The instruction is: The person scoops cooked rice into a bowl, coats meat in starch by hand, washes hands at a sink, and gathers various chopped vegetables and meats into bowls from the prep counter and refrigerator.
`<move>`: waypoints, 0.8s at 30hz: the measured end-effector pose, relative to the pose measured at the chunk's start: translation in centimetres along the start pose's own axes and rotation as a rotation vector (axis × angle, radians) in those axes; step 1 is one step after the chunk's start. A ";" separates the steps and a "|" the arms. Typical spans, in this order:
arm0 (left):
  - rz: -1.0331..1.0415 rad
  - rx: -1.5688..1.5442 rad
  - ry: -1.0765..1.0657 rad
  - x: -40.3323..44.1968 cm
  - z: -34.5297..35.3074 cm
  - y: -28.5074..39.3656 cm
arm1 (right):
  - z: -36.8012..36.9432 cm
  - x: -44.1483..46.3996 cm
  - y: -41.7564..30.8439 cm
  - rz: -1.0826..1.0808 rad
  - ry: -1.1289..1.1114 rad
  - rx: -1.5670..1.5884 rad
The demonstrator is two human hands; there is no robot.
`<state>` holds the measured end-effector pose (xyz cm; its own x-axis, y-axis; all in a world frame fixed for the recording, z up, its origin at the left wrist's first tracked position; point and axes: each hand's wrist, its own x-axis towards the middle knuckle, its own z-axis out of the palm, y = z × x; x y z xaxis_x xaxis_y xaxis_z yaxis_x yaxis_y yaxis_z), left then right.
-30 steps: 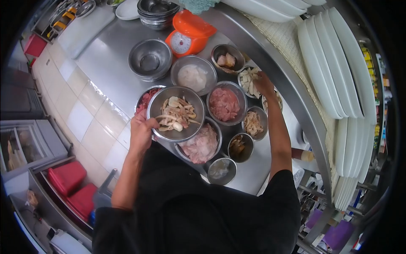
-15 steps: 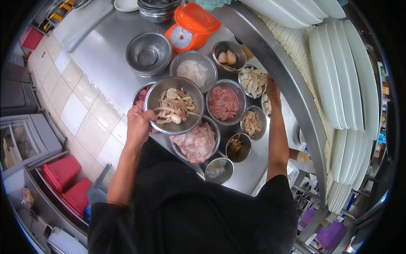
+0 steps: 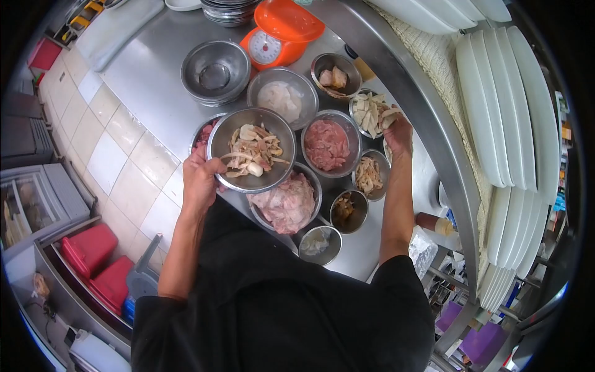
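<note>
My left hand [image 3: 201, 180] grips the rim of a steel bowl [image 3: 215, 141], its thumb over the edge. That bowl is held above other bowls and contains mixed pale and brownish strips and chunks [image 3: 253, 150]. At the right, my right hand [image 3: 400, 134] is closed on a few pale slices [image 3: 390, 116], beside a small bowl heaped with similar pale slices [image 3: 370, 114]. Below its wrist stands a bowl of shredded pale strips [image 3: 369, 175]. Raw pink meat [image 3: 326, 145] fills a bowl between my hands. Another bowl, partly hidden under my forearm, shows only its edge.
Nearby bowls hold pale meat [image 3: 285, 201], white pieces [image 3: 280, 101], brown pieces [image 3: 344, 211], translucent pieces [image 3: 317, 243] and chunks [image 3: 333, 77]. An orange scale [image 3: 282, 46] and stacked bowls [image 3: 215, 74] stand behind. A metal shelf edge [image 3: 427, 102] with stacked plates [image 3: 489, 111] overhangs the right.
My right hand has come up from the partly hidden bowl and now shows pale slices at its fingers, near the heaped bowl. My left hand still holds its bowl, almost unmoved.
</note>
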<state>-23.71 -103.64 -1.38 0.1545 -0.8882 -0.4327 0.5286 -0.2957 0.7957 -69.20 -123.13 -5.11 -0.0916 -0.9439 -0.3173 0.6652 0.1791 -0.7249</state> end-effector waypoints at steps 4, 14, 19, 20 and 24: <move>-0.014 -0.005 -0.005 -0.1 0.1 0.0 | -5.7 3.4 -1.0 0.067 -0.103 -0.151; 0.037 -0.027 0.008 -0.4 0.6 -0.1 | 6.1 -3.0 2.1 -0.069 0.316 -2.226; 0.020 -0.019 -0.012 -0.1 0.3 -0.5 | 5.7 -2.1 2.5 -0.048 0.252 -2.349; 0.016 -0.020 -0.014 0.0 0.2 -0.6 | 5.8 -2.1 2.5 -0.036 0.268 -2.355; 0.015 -0.021 0.009 -0.3 0.4 -0.2 | 6.6 -2.6 2.5 0.026 0.289 -2.319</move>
<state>-24.23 -103.50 -1.22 0.1698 -0.8893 -0.4246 0.5434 -0.2750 0.7932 -62.43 -122.08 -2.05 -0.3019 -0.9251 -0.2304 -0.9524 0.2816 0.1171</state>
